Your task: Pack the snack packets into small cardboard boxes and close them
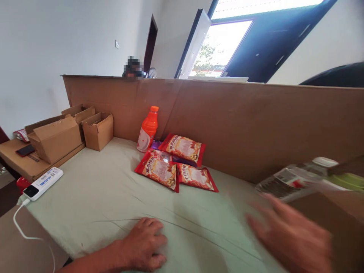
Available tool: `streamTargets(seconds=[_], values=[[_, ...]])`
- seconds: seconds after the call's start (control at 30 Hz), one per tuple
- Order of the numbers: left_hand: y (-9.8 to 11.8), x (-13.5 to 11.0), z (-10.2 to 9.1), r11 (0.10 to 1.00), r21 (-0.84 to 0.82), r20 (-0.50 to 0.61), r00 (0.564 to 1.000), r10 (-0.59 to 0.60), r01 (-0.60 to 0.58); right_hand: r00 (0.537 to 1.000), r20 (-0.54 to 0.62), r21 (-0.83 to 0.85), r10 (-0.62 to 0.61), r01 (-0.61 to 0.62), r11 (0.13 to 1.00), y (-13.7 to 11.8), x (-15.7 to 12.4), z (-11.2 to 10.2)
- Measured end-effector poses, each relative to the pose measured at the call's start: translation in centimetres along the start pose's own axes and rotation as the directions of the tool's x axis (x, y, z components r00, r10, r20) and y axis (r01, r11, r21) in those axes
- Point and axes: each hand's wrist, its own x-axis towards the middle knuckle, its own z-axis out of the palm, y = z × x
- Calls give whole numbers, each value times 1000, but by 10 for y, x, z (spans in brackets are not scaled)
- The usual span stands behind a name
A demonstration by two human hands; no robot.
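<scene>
My left hand (148, 244) rests palm down on the pale green cloth near the front edge, its fingers loosely bent and the thumb apart, with nothing seen in it. On the right, my right hand (292, 235) is blurred by motion; its fingers are apart and hold nothing. It is nearest to a brown cardboard box (321, 212) and a clear plastic bottle (292, 178) lying behind it. Farther back, several red snack packets lie in a loose pile, among them a front left packet (157, 172), a top packet (183, 148) and a right packet (197, 177).
An orange bottle (148, 129) stands behind the packets, against a tall cardboard wall (241, 125). Small open cardboard boxes (98, 131) stand at the back left. A white power bank (44, 184) with a cable lies at the left edge. A person (132, 68) is beyond the wall.
</scene>
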Motion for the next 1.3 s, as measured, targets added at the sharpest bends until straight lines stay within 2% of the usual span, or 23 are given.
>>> streamTargets(seconds=[0.07,0.13,0.23,0.27,0.33,0.4,0.5,0.6,0.67,0.73,0.8,0.9,0.97,1.03,1.23,1.3], values=[[-3,-1,-6,1000,-24,-72,997,-21,19,988,6,159,-157,154,975,-52,-11,36],[-12,-2,-23,999,11,-177,984,-37,39,953,37,290,-301,278,916,-103,-23,64],[-41,-4,-74,977,163,-379,923,-67,138,935,58,363,-351,308,879,-154,-38,87],[-56,-3,-96,957,215,-458,885,-79,196,934,72,365,-350,302,881,-161,-41,91],[-90,2,-144,907,231,-605,782,-150,353,931,117,348,-345,287,892,-163,-44,97],[-126,11,-193,867,209,-685,700,-201,453,926,154,324,-345,283,903,-157,-46,102],[-177,33,-256,800,159,-776,574,-261,578,924,136,297,-358,307,904,-148,-47,108],[-215,55,-301,751,113,-817,491,-302,651,919,94,273,-384,347,897,-146,-48,113],[-234,67,-318,726,74,-813,463,-353,683,913,72,254,-401,372,893,-145,-48,115],[-247,75,-323,712,35,-790,455,-411,702,909,48,235,-415,393,889,-143,-48,117],[-252,79,-321,712,4,-764,461,-451,702,904,28,227,-427,410,883,-141,-48,119],[-241,77,-307,747,-20,-741,492,-457,665,905,6,247,-425,411,878,-141,-48,122],[-221,67,-294,790,-19,-729,532,-430,613,912,-6,269,-410,397,878,-142,-48,124],[-191,47,-279,837,-9,-713,584,-388,546,922,-14,285,-386,374,882,-145,-48,124],[-91,-50,-229,942,27,-631,737,-244,336,973,34,391,-230,199,899,-156,-47,111],[-65,-78,-214,980,35,-606,784,-134,194,984,73,472,-165,112,875,-158,-44,104]])
